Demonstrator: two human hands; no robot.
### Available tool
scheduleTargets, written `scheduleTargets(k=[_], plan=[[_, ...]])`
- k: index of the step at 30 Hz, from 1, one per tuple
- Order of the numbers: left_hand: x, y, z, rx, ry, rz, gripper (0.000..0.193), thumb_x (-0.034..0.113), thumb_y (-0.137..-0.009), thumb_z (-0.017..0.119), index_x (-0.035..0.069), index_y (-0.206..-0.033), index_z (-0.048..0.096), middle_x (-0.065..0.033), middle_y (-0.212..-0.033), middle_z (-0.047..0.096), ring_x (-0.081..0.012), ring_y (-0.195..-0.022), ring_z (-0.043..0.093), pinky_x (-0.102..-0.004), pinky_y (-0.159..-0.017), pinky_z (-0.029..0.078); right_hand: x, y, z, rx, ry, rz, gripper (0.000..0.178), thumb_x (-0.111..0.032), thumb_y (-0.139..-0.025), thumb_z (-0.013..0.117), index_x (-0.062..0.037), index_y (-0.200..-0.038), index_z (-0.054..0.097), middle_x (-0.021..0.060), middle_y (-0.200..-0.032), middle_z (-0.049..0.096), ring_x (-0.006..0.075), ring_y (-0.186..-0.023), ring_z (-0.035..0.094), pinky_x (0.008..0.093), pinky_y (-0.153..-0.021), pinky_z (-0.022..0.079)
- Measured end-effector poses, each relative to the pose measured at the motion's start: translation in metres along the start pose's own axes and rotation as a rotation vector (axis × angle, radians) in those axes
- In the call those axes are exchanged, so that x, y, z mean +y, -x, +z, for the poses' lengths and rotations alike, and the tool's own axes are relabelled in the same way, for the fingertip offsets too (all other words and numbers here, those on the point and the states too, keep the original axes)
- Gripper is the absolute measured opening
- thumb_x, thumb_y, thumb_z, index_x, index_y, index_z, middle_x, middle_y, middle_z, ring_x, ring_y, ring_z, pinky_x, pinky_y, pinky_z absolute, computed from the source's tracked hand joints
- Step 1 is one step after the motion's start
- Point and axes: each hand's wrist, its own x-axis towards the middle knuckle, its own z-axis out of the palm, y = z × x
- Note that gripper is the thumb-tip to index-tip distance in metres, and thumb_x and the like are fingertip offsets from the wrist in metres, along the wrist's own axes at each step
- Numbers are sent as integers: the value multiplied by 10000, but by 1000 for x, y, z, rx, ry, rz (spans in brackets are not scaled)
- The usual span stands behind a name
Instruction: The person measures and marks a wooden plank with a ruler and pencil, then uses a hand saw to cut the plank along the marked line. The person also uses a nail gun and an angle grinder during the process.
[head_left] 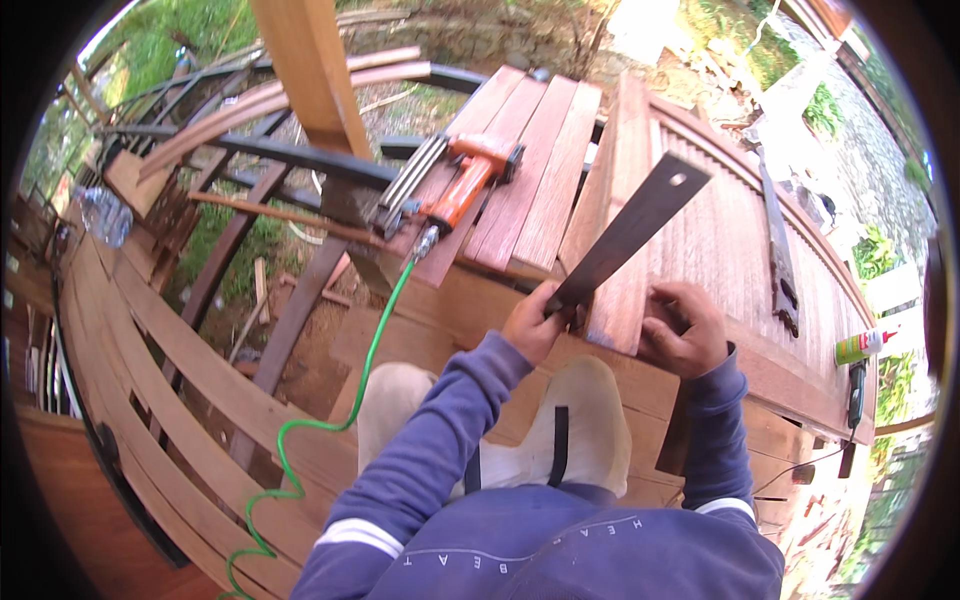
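My left hand (535, 322) is closed round the lower end of a try square, whose dark flat blade (637, 226) with a small hole near its tip slants up to the right. The blade crosses a reddish-brown wooden board (625, 290) that lies lengthwise away from me, its near end between my hands. My right hand (687, 330) is curled at the board's right edge near that end, thumb and fingers against the wood. Where the square meets the board is partly hidden by my left hand.
An orange nail gun (468, 185) with a green coiled air hose (370, 360) lies on boards at the left. To the right, a handsaw (778, 250) rests on a slatted wooden panel (720, 230), with a glue bottle (858, 347) beyond. A wooden post (315, 80) stands behind.
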Motion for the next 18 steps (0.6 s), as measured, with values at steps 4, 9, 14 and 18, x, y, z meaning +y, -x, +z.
scheduleTargets(k=[4, 9, 14, 18], plan=[[-9, 1, -3, -13, 29, 34, 141, 22, -943, 551, 42, -1082, 566, -4, -819, 597, -78, -735, 559, -247, -673, 463, 3, 1, 1, 11, -12, -12, 388, -182, -758, 741, 2, -1081, 628, 185, -1012, 630, 361, -955, 592, 408, -873, 467], [-2, 5, -9, -1, 92, 11, 163, -8, -940, 528, 38, -1093, 562, -9, -851, 596, -83, -753, 566, -253, -700, 479, 2, -1, 6, 38, -26, 4, 412, -206, -744, 752, 7, -1075, 629, 168, -982, 647, 316, -925, 628, 382, -844, 490], [-14, 0, 2, -31, 80, -4, 173, -15, -893, 550, 61, -1046, 579, -1, -818, 612, -89, -738, 560, -259, -673, 454, 18, 9, 4, 15, -53, 51, 440, -263, -773, 724, 27, -1088, 619, 159, -980, 644, 275, -924, 638, 359, -832, 498], [-5, 0, -2, -46, 81, -36, 158, -25, -888, 537, 59, -1018, 570, -19, -803, 625, -94, -750, 565, -262, -686, 456, 6, 0, 3, -7, -61, 49, 431, -255, -800, 711, 32, -1105, 609, 158, -980, 640, 252, -921, 636, 342, -843, 497]])
